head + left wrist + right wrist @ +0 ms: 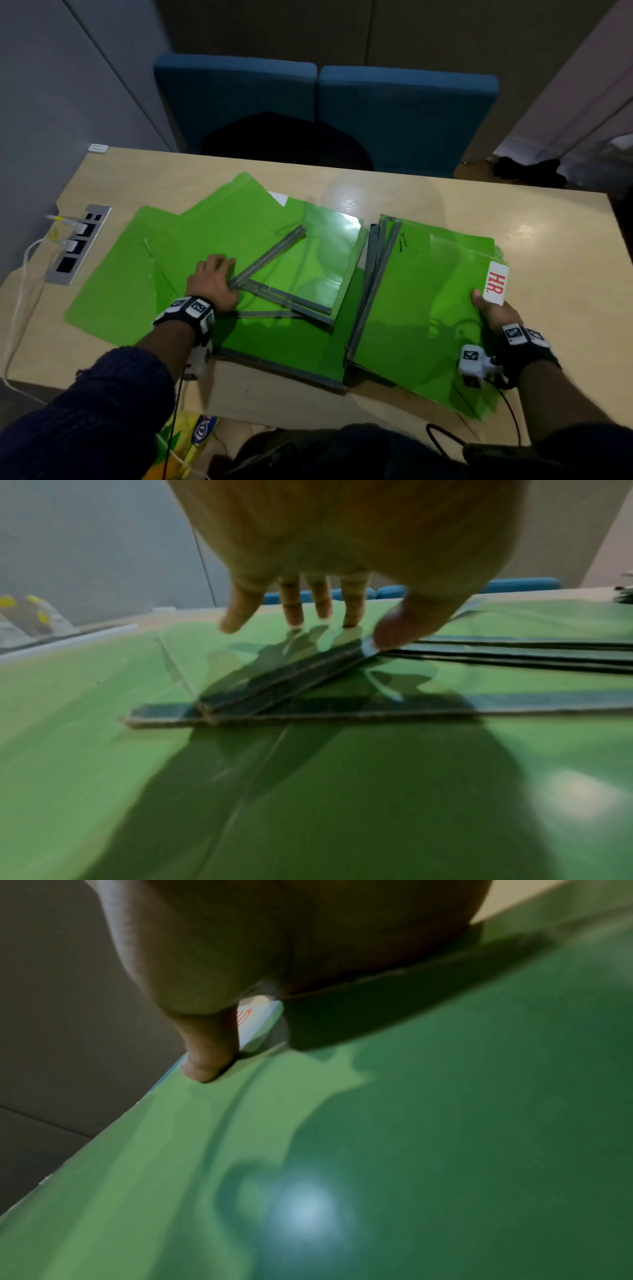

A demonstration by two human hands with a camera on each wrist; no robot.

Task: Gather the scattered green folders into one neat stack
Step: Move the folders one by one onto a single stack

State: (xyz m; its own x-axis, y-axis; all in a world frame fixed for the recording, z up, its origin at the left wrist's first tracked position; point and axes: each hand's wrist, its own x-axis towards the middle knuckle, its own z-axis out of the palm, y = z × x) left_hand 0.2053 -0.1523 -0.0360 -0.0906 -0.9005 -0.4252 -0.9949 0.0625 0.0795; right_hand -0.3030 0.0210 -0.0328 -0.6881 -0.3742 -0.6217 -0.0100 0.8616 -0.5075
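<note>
Several glossy green card folders (pixel 239 236) lie fanned across the pale wooden table (pixel 548 219). Left hand (pixel 214 284), fingers spread flat, presses them; right hand (pixel 493 311) pinches the part-gathered stack (pixel 424 301), probably steadying it.

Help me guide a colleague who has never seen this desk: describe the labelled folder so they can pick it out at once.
Start at the wooden table and go to the gathered pile of green folders on its right side. The top folder, whose right edge the right hand grips, is the one. It alone carries a white label with red "H.R." lettering.
</note>
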